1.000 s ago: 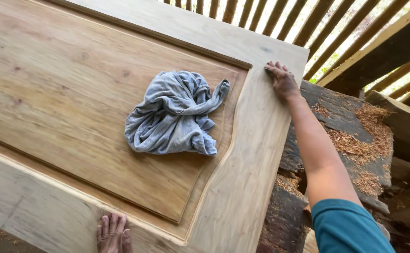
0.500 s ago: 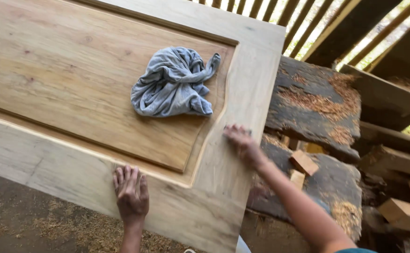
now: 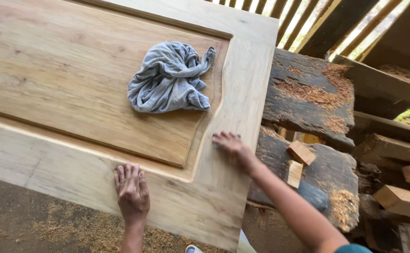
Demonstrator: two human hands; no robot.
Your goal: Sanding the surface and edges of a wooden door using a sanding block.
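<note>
A pale wooden door with a raised centre panel lies flat and fills the left of the view. A crumpled grey cloth rests on the panel near its right corner. My left hand lies flat on the door's near rail, fingers spread, holding nothing. My right hand presses down on the door's right stile, just below the cloth. Its fingers are curled over a small grey sanding piece that barely shows at the fingertips.
Dark rough timber slabs strewn with sawdust lie to the right of the door. Small wood offcuts and blocks lie among them. Slatted wooden walls stand behind. Sawdust covers the ground below the door.
My right hand has slid down the right stile from the far corner to a spot below the cloth. My left hand has moved further onto the near rail.
</note>
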